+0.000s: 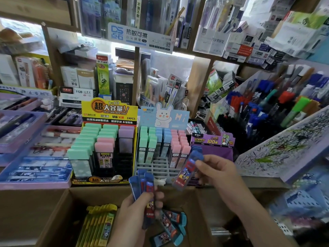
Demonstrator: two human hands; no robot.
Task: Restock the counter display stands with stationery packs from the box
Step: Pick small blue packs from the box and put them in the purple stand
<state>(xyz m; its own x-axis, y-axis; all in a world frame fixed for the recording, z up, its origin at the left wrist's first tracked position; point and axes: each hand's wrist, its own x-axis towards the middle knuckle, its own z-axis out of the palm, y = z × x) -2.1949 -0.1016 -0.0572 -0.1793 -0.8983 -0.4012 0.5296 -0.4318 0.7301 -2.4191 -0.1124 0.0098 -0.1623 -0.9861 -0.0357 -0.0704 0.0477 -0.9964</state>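
Shop | "24PCS" stand (108,111) | left hand (135,216) grips blue packs (142,182) | right hand (219,173) pinches single pack (188,168)

Counter (263,181) carries yellow stand (109,111), bunny stand (163,115), purple stand (212,140).

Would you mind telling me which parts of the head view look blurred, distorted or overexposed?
Head view: sharp at the centre, where the print on the yellow stand reads cleanly; its edges smear and bow, as on the purple trays and the pen rack; the bright opening upper left is washed out; the blue pack in the right hand is slightly motion-blurred.
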